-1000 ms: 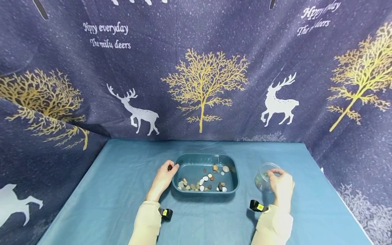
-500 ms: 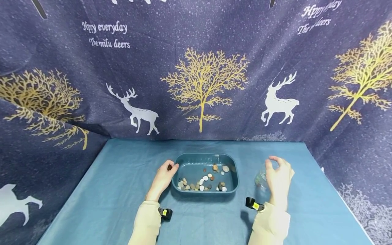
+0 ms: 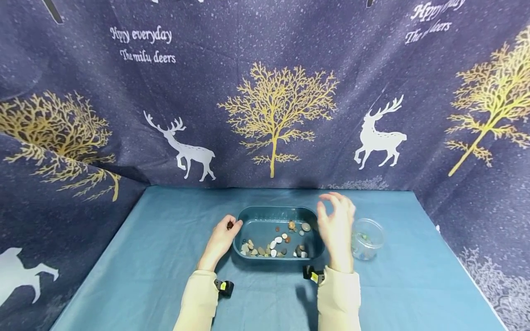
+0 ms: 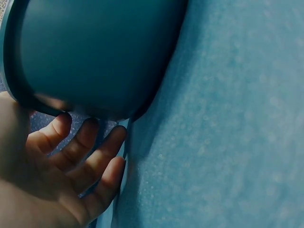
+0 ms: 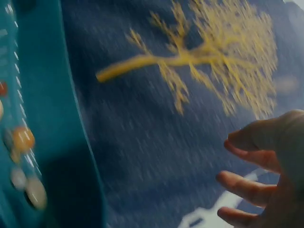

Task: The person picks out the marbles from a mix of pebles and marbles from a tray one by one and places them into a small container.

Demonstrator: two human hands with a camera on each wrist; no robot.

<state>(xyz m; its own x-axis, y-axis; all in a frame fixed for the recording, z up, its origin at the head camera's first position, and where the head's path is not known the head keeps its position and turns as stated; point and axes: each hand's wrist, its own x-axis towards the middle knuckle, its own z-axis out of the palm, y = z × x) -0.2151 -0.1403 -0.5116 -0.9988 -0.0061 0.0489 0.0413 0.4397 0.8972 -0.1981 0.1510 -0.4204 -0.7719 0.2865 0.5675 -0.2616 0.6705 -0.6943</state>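
A teal rectangular tray [image 3: 278,258] stands on the table, with several small pebbles [image 3: 273,244] in white, tan, grey and reddish brown. My left hand [image 3: 219,239] grips its left end. In the left wrist view, curled fingers [image 4: 97,164] meet the outer wall just under the rim, while the thumb is largely hidden. Above the tray's right end, my right hand [image 3: 337,225] hangs in the air. Nothing shows between its thumb and fingers in the right wrist view. Right of that hand stands a clear round jar [image 3: 367,239] with small greenish bits inside.
Blue cloth [image 3: 265,299] covers the table. Behind it hangs a dark blue curtain [image 3: 256,151] printed with deer and golden trees. Each wrist carries a small black camera, such as the one on the right wrist [image 3: 313,274].
My right hand has risen from the jar and moved left to the tray's right end, uncovering the jar. The left hand keeps its place on the tray.
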